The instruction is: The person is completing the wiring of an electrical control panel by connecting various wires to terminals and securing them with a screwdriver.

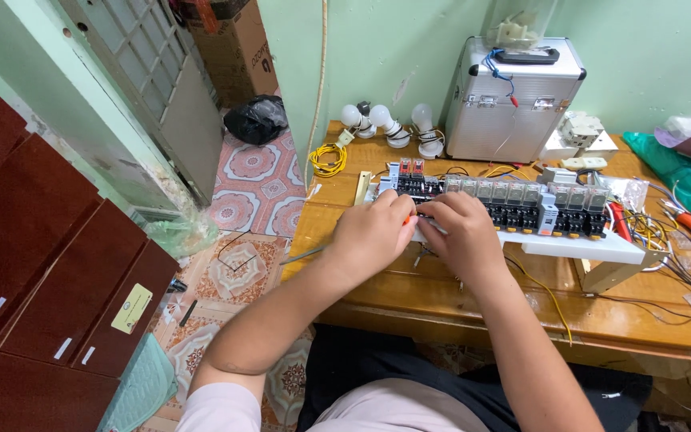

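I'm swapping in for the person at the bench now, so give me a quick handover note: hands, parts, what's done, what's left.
Left hand grips an orange-handled tool, only its tip showing.
Right hand rests on the left end of the relay row, fingers at the terminals.
The row sits on a white board on the wooden table.
Done: relays seated in a row, some wires attached.
Left: loose wires lie at the right end, unconnected.
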